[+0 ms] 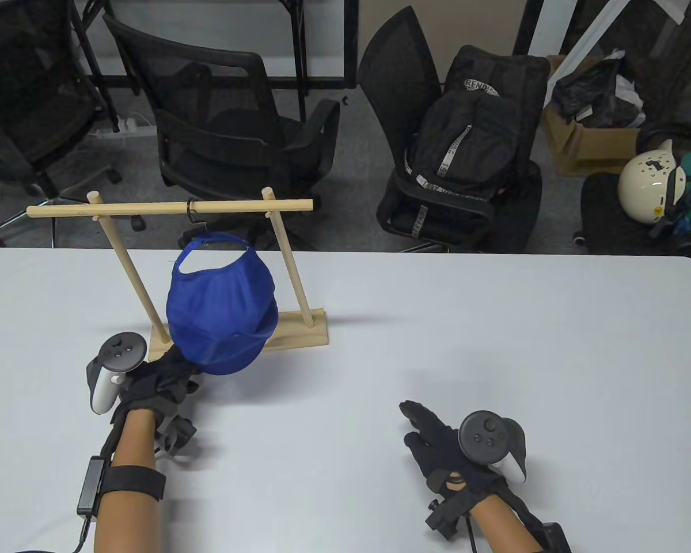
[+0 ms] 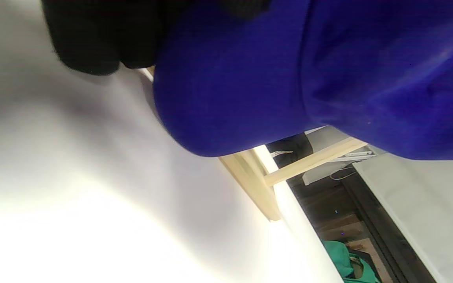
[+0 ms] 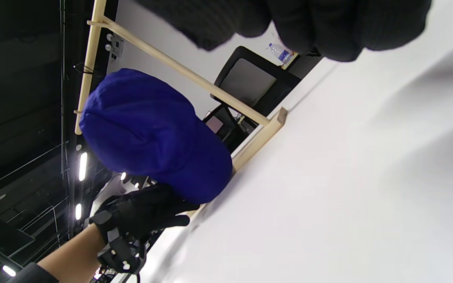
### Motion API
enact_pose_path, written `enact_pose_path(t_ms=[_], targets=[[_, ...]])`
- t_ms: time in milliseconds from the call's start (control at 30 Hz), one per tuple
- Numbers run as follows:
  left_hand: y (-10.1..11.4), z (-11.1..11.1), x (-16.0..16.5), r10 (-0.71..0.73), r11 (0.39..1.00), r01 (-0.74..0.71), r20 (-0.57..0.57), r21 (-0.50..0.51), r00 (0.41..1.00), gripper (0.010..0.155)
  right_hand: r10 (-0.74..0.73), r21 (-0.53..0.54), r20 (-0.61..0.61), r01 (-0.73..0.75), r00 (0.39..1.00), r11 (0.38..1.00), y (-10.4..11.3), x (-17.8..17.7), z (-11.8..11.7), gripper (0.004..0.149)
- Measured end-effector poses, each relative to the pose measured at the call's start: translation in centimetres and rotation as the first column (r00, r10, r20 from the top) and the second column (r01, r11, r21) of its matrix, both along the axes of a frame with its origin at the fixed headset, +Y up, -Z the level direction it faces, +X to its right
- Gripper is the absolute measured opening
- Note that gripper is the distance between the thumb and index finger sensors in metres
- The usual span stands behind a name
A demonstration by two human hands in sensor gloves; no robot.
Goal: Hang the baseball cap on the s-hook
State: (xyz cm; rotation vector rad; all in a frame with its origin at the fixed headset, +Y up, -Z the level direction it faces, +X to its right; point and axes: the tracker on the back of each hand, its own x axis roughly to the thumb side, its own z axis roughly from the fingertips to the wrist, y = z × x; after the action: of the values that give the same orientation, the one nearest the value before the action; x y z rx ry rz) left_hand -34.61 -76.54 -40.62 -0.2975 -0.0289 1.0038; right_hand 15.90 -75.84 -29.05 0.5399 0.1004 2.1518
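The blue cap point(image 1: 221, 305) hangs by its back strap from the S-hook point(image 1: 192, 214) on the wooden rack point(image 1: 173, 208), at 11 o'clock on the desk point(image 1: 495, 345). The left hand point(image 1: 161, 374) pinches its brim. The right hand point(image 1: 437, 443), at 5 o'clock, rests empty, fingers relaxed.

Black gloves point(image 1: 155, 383), grey-white trackers point(image 1: 112, 368), armbands point(image 1: 132, 481).

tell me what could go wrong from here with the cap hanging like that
1. The blue cap hangs from the s-hook by its thin back strap alone; if the left hand, touching the brim from below, nudges it while pulling away, the strap may slip off.
2. The s-hook sits loose on the wooden rail, so a tug could slide it sideways.
3. The wooden stand looks light; a bump might tip it. The right hand rests apart on the table.
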Motion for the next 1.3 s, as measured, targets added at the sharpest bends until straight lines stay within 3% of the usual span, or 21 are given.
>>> enact_pose_path(t_ms=[267,600,933,1133,1300], targets=[[1.1,1.6,0.7,-0.185,0.982,0.185,0.015,-0.041,0.983,0.066,0.033,0.004,-0.012,-0.033,0.999,0.999,0.1,0.2,-0.2,0.062],[5.2,5.7,1.8,-0.344,0.939,0.344,-0.007,0.022,0.939,0.075,0.11,0.052,0.03,-0.111,0.994,0.992,0.8,0.9,-0.5,0.067],[10.0,10.5,3.0,-0.47,0.86,0.482,-0.109,0.166,0.876,0.077,0.15,0.107,0.087,-0.159,0.985,0.981,2.1,2.2,-0.7,0.07],[13.7,13.8,4.8,-0.533,0.766,0.576,-0.219,0.284,0.817,0.077,0.216,0.13,0.111,-0.229,0.97,0.965,2.4,2.5,-0.8,0.071],[15.8,15.7,7.7,-0.564,0.694,0.6,-0.217,0.397,0.797,0.079,0.237,0.139,0.114,-0.252,0.965,0.958,2.5,2.3,-0.7,0.072]])
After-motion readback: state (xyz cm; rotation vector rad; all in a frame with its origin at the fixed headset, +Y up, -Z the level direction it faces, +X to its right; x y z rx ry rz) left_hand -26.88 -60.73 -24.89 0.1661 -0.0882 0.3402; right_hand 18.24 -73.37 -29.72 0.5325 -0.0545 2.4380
